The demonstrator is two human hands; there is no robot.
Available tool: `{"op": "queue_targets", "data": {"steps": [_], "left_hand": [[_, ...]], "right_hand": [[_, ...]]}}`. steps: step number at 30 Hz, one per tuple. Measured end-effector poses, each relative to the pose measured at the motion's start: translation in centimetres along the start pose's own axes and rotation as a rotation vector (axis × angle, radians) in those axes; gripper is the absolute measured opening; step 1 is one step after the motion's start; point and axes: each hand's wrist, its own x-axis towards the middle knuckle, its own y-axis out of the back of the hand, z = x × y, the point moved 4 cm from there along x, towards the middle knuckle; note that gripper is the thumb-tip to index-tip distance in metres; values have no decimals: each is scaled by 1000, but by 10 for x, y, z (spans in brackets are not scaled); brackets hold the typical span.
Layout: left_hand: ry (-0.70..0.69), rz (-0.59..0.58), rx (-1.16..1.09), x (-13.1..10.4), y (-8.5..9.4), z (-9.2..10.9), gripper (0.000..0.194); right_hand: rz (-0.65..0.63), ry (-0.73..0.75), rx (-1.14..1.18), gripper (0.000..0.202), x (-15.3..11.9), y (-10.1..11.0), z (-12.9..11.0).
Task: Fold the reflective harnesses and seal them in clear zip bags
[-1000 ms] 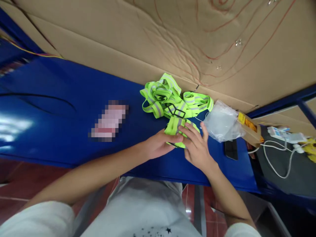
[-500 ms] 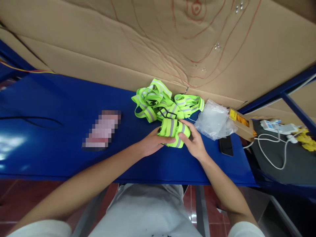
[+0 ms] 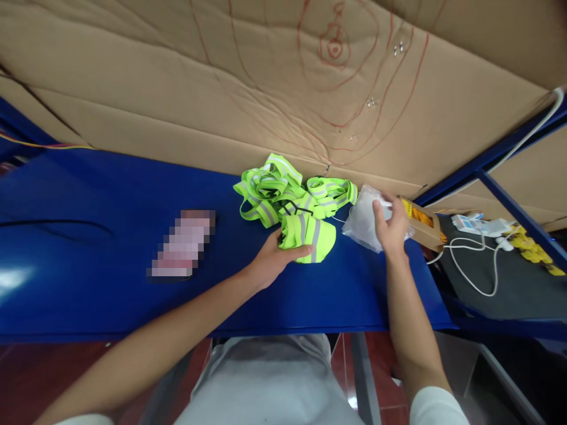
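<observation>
My left hand (image 3: 277, 257) grips a folded bundle of neon-yellow reflective strap (image 3: 311, 237) with grey stripes, thumb across its front. Over the clear plastic bags (image 3: 364, 219) on the right, my right hand (image 3: 393, 225) has its thumb and fingers apart; it touches or hovers just above them, which I cannot tell. Behind the bundle lies a loose heap of the same reflective straps (image 3: 270, 186), with a black buckle at its front. A smaller coil of strap (image 3: 332, 193) sits between the heap and the bags.
A blurred-out pinkish rectangular item (image 3: 183, 242) lies on the blue table (image 3: 110, 295). Right of the bags stands an open cardboard box (image 3: 423, 224). White cables and a power strip (image 3: 481, 224) rest on a dark surface beyond. A cardboard wall (image 3: 177, 88) closes the back.
My right hand has let go of the strap bundle and moved right to the plastic bags. The left hand keeps holding the bundle. The whole view has shifted slightly.
</observation>
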Motion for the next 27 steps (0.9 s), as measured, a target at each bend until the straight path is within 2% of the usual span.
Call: {"op": "queue_targets", "data": {"steps": [1, 2, 5, 7, 9, 11, 13, 16, 18, 21, 23, 27], "left_hand": [[-8, -5, -3, 1, 2, 4, 65], [-16, -7, -1, 2, 5, 7, 64], [-29, 1, 10, 5, 14, 14, 68], [-18, 10, -8, 5, 17, 17, 70], [6, 11, -52, -1, 16, 20, 69], [43, 8, -99, -16, 11, 21, 66], [74, 38, -127, -38, 6, 19, 65], [100, 130, -155, -71, 3, 7, 66], [139, 93, -174, -87, 2, -6, 63], [194, -9, -173, -102, 9, -20, 59], [184, -32, -148, -108, 18, -24, 61], [151, -104, -29, -121, 26, -26, 62]], "right_hand": [[40, -24, -169, 65, 15, 5, 14], [15, -39, -295, 64, 29, 6, 27], [-249, 42, -548, 43, 63, -1, 45], [-375, 74, -634, 29, 74, -3, 42], [-389, 74, -667, 22, 68, 4, 24], [-309, 92, -668, 24, 42, 15, -8], [-146, 164, -589, 24, -4, 30, -51], [-233, 368, -288, 26, -88, 34, -114], [-363, 454, -55, 27, -132, 31, -141], [-397, 390, 287, 36, -163, 28, -153], [-321, 338, 427, 40, -170, 26, -150], [-71, 242, 474, 34, -177, 22, -143]]}}
